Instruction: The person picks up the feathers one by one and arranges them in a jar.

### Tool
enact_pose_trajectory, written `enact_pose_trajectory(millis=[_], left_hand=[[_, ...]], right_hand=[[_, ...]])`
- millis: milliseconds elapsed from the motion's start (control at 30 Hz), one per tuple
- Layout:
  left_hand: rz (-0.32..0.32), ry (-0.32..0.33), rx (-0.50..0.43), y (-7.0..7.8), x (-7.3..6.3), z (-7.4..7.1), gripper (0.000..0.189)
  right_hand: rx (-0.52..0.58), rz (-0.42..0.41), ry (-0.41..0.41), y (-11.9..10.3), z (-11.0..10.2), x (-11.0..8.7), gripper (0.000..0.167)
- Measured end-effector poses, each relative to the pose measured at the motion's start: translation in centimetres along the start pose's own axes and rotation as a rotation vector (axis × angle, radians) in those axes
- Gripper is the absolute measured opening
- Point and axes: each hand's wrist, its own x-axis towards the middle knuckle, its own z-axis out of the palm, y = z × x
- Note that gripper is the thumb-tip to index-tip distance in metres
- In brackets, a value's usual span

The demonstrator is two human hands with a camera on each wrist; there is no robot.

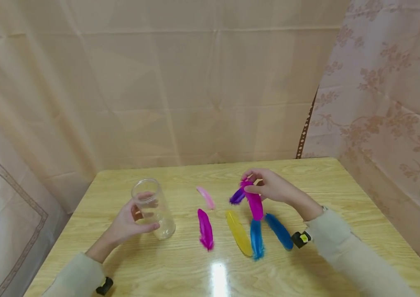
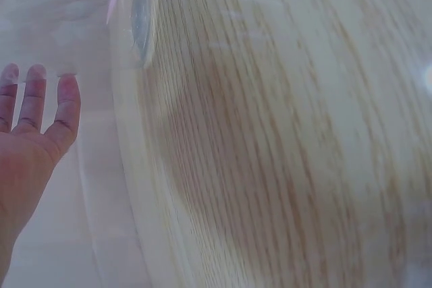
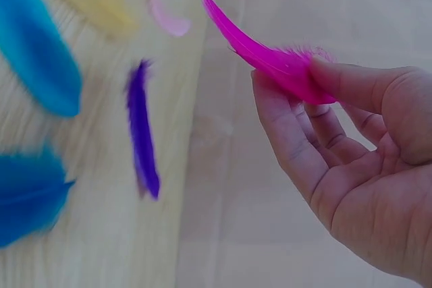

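Note:
My left hand (image 1: 133,220) grips a tall clear cup (image 1: 162,216), fingers behind it and thumb across its front. The cup leans to the left, its mouth up. In the left wrist view, fingertips of the left hand (image 2: 34,126) press against see-through wall, and the cup's round base (image 2: 140,21) shows at the top. My right hand (image 1: 271,185) pinches a magenta feather (image 1: 255,204) between thumb and fingers above the table. The right wrist view shows that feather (image 3: 270,62) held by one end. A purple feather (image 3: 142,133) lies on the table just beyond it.
On the wooden table (image 1: 120,268) lie a pale pink feather (image 1: 206,197), another magenta feather (image 1: 205,229), a yellow feather (image 1: 238,233) and two blue feathers (image 1: 257,239). A beige curtain (image 1: 195,82) hangs behind the table; a floral cloth (image 1: 392,115) hangs at the right.

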Motion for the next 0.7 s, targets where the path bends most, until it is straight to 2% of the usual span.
enact_pose_trajectory(millis=[233,367,700], left_hand=[[0.004,-0.005,-0.003,-0.2,0.0,0.1,0.079],[0.003,-0.012,-0.003,-0.3,0.0,0.1,0.078],[0.010,-0.027,0.010,-0.2,0.1,0.1,0.075]], right_hand=[[0.026,-0.053,-0.006,-2.3,1.0,0.9,0.026],[0.081,-0.076,-0.001,-4.0,1.7,1.5,0.027],[0.252,-0.173,0.056,-10.6,3.4,4.2,0.026]])
